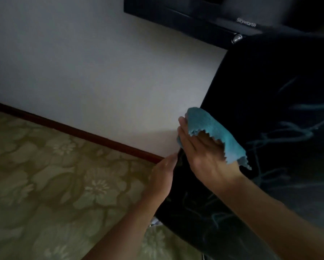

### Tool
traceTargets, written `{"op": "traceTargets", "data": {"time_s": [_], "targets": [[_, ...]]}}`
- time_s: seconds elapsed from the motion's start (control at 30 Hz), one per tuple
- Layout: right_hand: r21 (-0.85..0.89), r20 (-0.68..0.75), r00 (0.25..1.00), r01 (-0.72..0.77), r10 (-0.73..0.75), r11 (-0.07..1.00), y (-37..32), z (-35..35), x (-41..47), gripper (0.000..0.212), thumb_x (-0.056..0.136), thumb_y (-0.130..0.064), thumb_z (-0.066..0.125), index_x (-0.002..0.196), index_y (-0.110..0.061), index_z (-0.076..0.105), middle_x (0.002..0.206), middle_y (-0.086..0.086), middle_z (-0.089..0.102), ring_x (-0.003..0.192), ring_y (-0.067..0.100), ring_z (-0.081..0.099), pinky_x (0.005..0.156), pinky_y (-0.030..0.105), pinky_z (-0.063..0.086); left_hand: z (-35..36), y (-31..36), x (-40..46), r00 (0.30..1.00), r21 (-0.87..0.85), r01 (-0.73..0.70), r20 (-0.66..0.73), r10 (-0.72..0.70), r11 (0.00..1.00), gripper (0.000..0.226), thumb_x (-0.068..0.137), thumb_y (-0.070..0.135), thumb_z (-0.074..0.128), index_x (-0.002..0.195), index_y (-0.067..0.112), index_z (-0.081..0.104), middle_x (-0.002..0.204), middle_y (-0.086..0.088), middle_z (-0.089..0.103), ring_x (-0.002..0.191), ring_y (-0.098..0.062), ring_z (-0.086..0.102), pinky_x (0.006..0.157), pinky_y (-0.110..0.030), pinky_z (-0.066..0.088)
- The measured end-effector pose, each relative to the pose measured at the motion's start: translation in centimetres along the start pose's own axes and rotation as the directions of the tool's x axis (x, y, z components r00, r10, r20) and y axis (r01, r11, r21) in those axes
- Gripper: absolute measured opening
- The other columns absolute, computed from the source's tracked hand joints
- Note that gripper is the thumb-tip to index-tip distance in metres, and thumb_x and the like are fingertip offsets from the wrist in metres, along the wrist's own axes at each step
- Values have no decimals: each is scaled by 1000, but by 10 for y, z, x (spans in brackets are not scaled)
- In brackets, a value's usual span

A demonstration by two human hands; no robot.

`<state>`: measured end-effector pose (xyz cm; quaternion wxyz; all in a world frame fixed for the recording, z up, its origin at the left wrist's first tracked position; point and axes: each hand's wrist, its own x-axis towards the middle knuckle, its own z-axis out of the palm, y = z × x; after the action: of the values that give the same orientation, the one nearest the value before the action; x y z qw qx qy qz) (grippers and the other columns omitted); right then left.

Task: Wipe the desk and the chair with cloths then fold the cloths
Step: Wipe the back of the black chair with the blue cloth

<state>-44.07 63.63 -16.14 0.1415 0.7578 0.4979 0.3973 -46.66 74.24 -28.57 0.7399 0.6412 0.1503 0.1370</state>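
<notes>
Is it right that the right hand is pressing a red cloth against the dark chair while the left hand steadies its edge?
Not quite: the cloth is blue, not red, as the head view shows. The right hand presses it against the dark chair, and the left hand steadies its edge.

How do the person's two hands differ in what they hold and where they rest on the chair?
The right hand has a blue cloth draped over its fingers; the left hand holds nothing. The right hand lies higher, flat against the dark chair by its edge; the left hand sits lower, its fingers touching that same edge nearer the carpet. Both hands have fairly straight fingers and both touch the chair.
</notes>
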Motion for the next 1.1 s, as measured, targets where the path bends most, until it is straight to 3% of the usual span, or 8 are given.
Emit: {"op": "traceTargets", "data": {"time_s": [0.13, 0.2, 0.3, 0.47, 0.63, 0.8, 0.93, 1.1], "targets": [[50, 20, 999, -30, 29, 998, -27, 28, -20, 53, 87, -1, 39, 139, 5, 49, 151, 22, 40, 131, 32, 52, 111, 38, 41, 3, -47, -1, 994, -144, -92, -65, 84, 985, 54, 89, 68, 51, 117, 27, 70, 118, 8, 71, 116, -5, 63, 99, -25, 45], [58, 59, 997, -47, 43, 997, -39, 36, -34, 56, 84, -7, 52, 139, 0, 51, 152, 17, 40, 136, 29, 48, 117, 37, 26, 5, -62, 0, 976, -43, -187, -119, 181, 981, 27, 100, 47, 51, 97, 32, 73, 101, 9, 74, 101, -3, 67, 90, -25, 48], [151, 10, 1000, -30, 29, 988, -48, 35, -41, 51, 85, -14, 60, 135, -7, 58, 148, 11, 49, 136, 27, 48, 118, 37, 19, 0, -68, 7, 956, 64, -257, -128, 264, 964, 35, 104, 24, 48, 73, 24, 65, 75, 4, 68, 70, 5, 60, 73, -27, 45], [-45, -116, 990, 71, -76, 996, -6, -6, -28, 48, 92, -24, 62, 139, -16, 56, 155, 9, 39, 147, 32, 27, 120, 54, 19, -2, -67, -3, 939, 82, -320, -102, 328, 944, 70, 91, 69, 43, 74, 3, 57, 69, -7, 58, 68, -8, 54, 68, -28, 42], [-340, -234, 968, 8, -92, 940, 40, -52, -9, 45, 102, -22, 48, 143, -5, 48, 155, 13, 38, 146, 39, 25, 120, 60, 9, 1, -61, -25, 959, 158, -273, -38, 282, 949, 66, 90, 73, 39, 63, 13, 39, 61, 8, 41, 58, -8, 42, 62, -29, 37], [-237, -209, 964, 112, -164, 965, -27, 3, -39, 50, 97, -11, 45, 143, 7, 42, 153, 24, 36, 145, 40, 28, 121, 51, 15, 2, -62, -35, 946, 155, -318, -16, 324, 935, 67, 93, 68, 44, 68, 5, 41, 63, -7, 41, 59, -10, 43, 60, -27, 35], [-145, -119, 989, 65, -83, 987, -61, 32, -86, 55, 94, -17, 57, 140, 11, 44, 156, 22, 31, 149, 36, 17, 124, 46, 8, 7, -78, -37, 959, 127, -267, -64, 277, 955, 39, 101, 22, 53, 62, 19, 55, 65, 1, 60, 65, -15, 55, 66, -31, 39], [-109, -165, 971, 159, -175, 981, -8, -3, -82, 50, 97, -12, 43, 147, -4, 41, 157, 10, 32, 147, 31, 26, 122, 48, 16, 16, -73, -46, 932, 68, -345, -96, 350, 936, 61, 94, 56, 54, 69, 1, 53, 62, -9, 52, 61, -9, 50, 61, -26, 39]]}}
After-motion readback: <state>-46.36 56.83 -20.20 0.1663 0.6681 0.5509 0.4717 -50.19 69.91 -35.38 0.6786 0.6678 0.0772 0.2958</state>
